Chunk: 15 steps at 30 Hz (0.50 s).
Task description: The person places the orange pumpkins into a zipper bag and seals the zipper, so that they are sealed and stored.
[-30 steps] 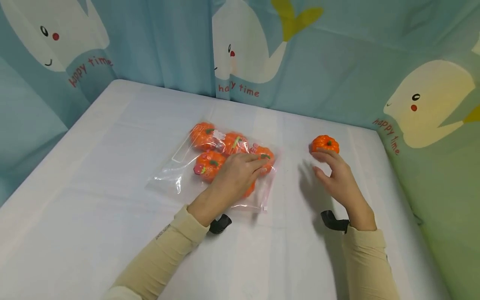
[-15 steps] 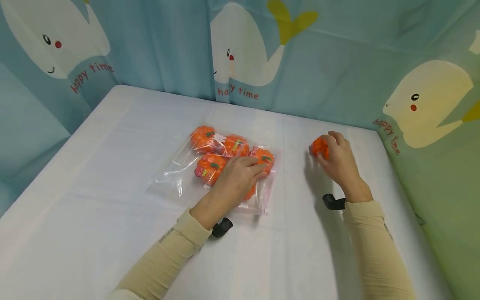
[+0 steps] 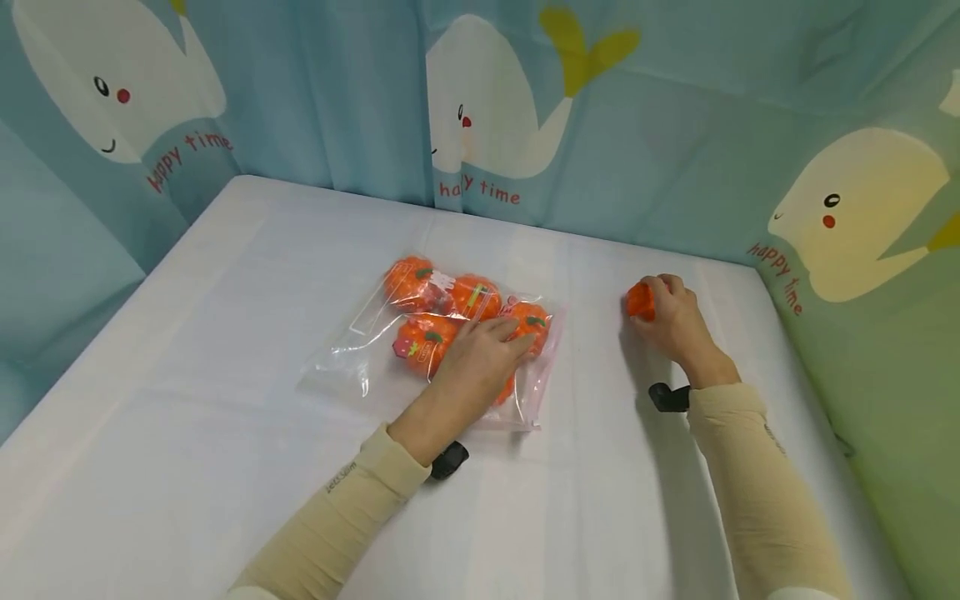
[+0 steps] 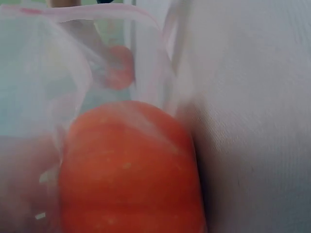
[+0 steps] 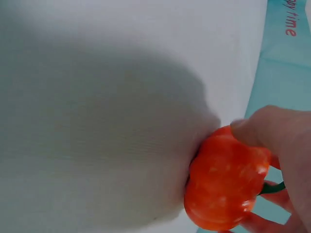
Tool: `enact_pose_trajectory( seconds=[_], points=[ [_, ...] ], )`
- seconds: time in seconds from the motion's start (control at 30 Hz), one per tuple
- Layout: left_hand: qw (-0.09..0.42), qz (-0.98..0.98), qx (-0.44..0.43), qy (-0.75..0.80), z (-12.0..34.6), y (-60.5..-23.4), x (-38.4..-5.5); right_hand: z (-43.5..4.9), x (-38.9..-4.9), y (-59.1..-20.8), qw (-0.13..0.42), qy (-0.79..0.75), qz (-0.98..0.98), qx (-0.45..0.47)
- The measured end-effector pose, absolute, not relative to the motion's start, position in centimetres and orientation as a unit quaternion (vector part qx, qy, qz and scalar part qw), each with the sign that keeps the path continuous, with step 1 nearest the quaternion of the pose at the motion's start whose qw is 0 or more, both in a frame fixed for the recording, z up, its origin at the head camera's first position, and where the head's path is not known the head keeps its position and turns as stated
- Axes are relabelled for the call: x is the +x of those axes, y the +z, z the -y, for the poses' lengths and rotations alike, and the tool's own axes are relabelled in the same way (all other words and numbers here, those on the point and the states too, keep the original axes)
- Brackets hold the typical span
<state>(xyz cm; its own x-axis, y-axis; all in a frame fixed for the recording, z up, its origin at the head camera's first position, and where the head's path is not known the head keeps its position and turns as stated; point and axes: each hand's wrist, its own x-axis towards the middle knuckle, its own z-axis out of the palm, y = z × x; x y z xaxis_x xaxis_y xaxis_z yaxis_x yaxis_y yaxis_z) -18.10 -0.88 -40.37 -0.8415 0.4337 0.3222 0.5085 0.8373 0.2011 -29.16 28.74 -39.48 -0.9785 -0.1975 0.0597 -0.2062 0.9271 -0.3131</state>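
A clear zip bag (image 3: pixel 341 367) with a pink edge lies on the table holding several small orange toy pumpkins (image 3: pixel 426 342). My left hand (image 3: pixel 476 367) rests over the bag, its fingers reaching toward the pumpkin (image 3: pixel 531 325) nearest the pink edge and partly covering the pumpkins below. Close up in the left wrist view, one pumpkin (image 4: pixel 129 170) shows behind the plastic. To the right of the bag, my right hand (image 3: pixel 675 321) grips a loose pumpkin (image 5: pixel 223 179) between thumb and fingers. Its green stem points toward the palm in the right wrist view.
The table (image 3: pixel 187 467) has a white cover. Behind it hangs a blue-green curtain (image 3: pixel 360 100) printed with whales, which also runs along the left and right sides. A black camera mount (image 3: pixel 448 460) sits at the left wrist and another black mount (image 3: pixel 667 397) at the right.
My right hand has moved from just in front of the loose pumpkin to over it and taken hold of it. The left hand has stayed on the bag with little movement.
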Motion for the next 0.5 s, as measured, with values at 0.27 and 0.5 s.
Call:
enact_pose_trajectory(
  seconds=[0.27, 0.5],
  points=[
    [0.123, 0.962, -0.217, -0.114, 0.2, -40.5, -18.2, -28.5, -27.5, -40.5, 0.033, 0.17, 0.98, 0.1],
    [0.127, 0.967, -0.189, -0.113, -0.5, -40.7, -18.5, -27.8, -25.5, -41.1, 0.056, 0.212, 0.972, 0.084]
  ],
)
